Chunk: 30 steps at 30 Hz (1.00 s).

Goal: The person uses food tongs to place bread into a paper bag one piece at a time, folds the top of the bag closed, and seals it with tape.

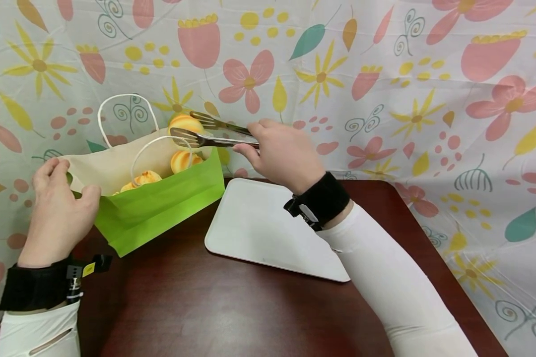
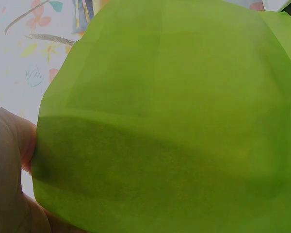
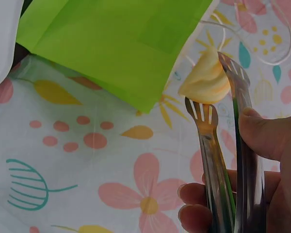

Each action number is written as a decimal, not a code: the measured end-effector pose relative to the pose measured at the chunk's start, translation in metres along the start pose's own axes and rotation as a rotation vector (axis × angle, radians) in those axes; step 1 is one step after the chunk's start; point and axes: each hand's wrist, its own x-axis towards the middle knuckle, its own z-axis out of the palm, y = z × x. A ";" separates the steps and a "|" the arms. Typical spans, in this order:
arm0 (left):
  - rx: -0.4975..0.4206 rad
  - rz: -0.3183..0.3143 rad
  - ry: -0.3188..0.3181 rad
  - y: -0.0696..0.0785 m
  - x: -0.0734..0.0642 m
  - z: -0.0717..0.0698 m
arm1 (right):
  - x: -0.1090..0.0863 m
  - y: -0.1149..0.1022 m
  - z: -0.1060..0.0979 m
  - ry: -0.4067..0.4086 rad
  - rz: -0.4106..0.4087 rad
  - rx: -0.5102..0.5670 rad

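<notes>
A green paper bag [image 1: 161,213] with white cord handles stands tilted on the table's left side, its mouth open. My left hand [image 1: 60,208] holds the bag's left rim; in the left wrist view the green bag wall [image 2: 160,121] fills most of the picture. With my right hand [image 1: 286,153] I grip metal serving tongs [image 1: 225,141]. Between the tong tips is a golden bread roll [image 3: 207,80], over the bag's right end. Inside the bag show another bread roll [image 1: 183,162] and more bread [image 1: 140,181] lower down, partly hidden by the front wall.
A white tray [image 1: 259,233] lies on the dark wooden table [image 1: 205,307], right of the bag and partly under my right forearm. Behind the table hangs a flower-patterned cloth [image 1: 321,99], close to the bag and tongs.
</notes>
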 end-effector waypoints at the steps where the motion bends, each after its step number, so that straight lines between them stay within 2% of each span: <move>1: 0.000 -0.001 0.001 0.000 0.000 0.000 | 0.003 -0.002 0.001 -0.012 -0.007 -0.005; 5: 0.001 0.000 0.005 -0.002 0.000 0.000 | 0.016 -0.012 0.005 -0.092 -0.019 -0.016; 15: 0.004 -0.001 -0.001 0.000 0.001 0.000 | 0.032 -0.035 0.013 -0.160 -0.076 -0.030; 24: 0.014 -0.003 0.006 0.001 0.001 0.001 | 0.044 -0.059 0.020 -0.178 -0.129 -0.088; 30: 0.013 -0.004 0.002 0.001 0.001 0.000 | 0.047 -0.069 0.023 -0.162 -0.173 -0.119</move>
